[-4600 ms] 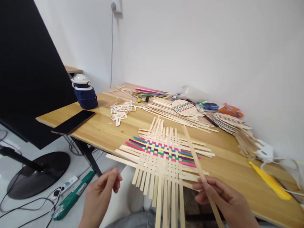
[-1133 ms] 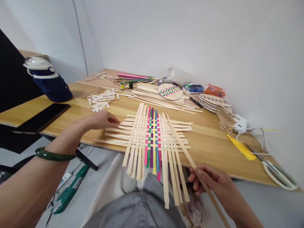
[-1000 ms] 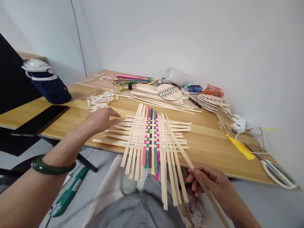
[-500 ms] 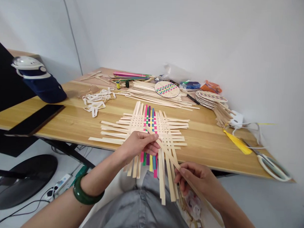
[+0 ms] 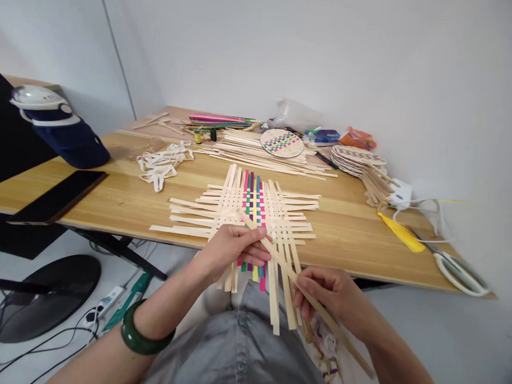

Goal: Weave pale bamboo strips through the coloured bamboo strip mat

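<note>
A long pale strip point(image 5: 285, 264) runs diagonally over a woven mat point(image 5: 230, 201) of pale strips with pink, green, purple, yellow and blue ones in its middle. My left hand point(image 5: 239, 248), a green bangle on its wrist, pinches the strip near its upper end, above the mat. Lower right, my right hand point(image 5: 328, 295) grips the same strip between thumb and fingers, its tail reaching down past the palm. The mat lies on the wooden table point(image 5: 355, 234), its near strips hanging over the front edge.
Behind the mat lie loose pale strips point(image 5: 241, 146) and a round woven piece point(image 5: 282, 143). White bands point(image 5: 162, 161), a black tablet point(image 5: 58, 196) and a blue bottle point(image 5: 69, 135) are on the left. On the right are stacked round pieces point(image 5: 353, 159), a yellow tassel point(image 5: 399, 232) and scissors point(image 5: 458, 272).
The strip's upper end has shifted slightly left across the mat, and my right hand has moved a little left with it. The view has shifted slightly.
</note>
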The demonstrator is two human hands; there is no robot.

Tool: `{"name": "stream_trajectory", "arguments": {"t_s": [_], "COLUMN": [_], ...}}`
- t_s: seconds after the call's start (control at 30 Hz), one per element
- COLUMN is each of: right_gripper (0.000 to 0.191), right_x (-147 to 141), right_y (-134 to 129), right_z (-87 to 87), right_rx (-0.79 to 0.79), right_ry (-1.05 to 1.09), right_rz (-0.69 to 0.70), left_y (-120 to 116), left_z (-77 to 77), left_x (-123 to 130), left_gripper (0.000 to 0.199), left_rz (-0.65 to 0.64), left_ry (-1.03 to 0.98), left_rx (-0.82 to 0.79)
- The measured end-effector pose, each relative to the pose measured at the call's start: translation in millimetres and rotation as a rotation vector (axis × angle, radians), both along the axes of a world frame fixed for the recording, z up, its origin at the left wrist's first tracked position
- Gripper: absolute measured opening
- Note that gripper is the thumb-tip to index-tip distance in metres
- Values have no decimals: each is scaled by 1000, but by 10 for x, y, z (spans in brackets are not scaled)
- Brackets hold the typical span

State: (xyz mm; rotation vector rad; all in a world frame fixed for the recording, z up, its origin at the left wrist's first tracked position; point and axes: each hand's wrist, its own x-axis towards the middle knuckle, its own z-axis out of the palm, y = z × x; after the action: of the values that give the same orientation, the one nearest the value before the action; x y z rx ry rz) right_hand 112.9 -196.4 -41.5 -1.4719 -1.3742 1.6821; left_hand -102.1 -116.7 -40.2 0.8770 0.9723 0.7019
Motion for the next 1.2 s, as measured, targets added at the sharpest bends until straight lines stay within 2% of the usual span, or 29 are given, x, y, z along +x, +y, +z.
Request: {"name": "stream_trajectory", "arguments": {"t_s": [0.13, 0.23, 0.4, 0.47, 0.53, 0.63, 0.7, 0.77, 0.87, 1.0, 1.1, 1.2], "right_gripper": [48, 48, 40, 40, 39, 35, 32, 30, 32, 34, 30, 26], "right_x": [19, -4, -39, 18, 127, 332, 456, 546, 605, 571, 519, 488], "right_y": [22, 52, 132, 206, 325, 599, 836, 1095, 1460, 1783, 1889, 1929], "right_z": [26, 63, 108, 141, 193, 285, 325, 330, 281, 208, 217, 277], "right_rx": [4, 19, 58, 112, 202, 334, 376, 392, 442, 497, 546, 652], "right_ry": [0, 17, -23, -104, -214, -351, -424, -523, -753, -840, -911, -1198], "right_rz": [-40, -79, 97, 105, 59, -44, -78, -131, -132, -81, -37, -110], "left_y": [-55, -123, -184, -132, -25, 195, 330, 417, 434, 336, 286, 328], "left_z": [-51, -83, -100, -93, -85, -101, -151, -238, -392, -499, -447, -316], "left_x": [41, 108, 205, 196, 159, 86, 45, 9, -61, -183, -236, -222], "left_gripper": [25, 32, 48, 52, 51, 41, 35, 45, 56, 60, 60, 51], "left_rz": [14, 19, -63, -68, -25, 0, -65, -176, -317, -333, -346, -351], "left_ry": [-30, -62, -36, 28, 148, 501, 753, 911, 997, 1015, 1019, 1002], "left_rx": [-13, -5, 33, 84, 217, 636, 936, 1090, 1138, 1177, 1158, 1115]}}
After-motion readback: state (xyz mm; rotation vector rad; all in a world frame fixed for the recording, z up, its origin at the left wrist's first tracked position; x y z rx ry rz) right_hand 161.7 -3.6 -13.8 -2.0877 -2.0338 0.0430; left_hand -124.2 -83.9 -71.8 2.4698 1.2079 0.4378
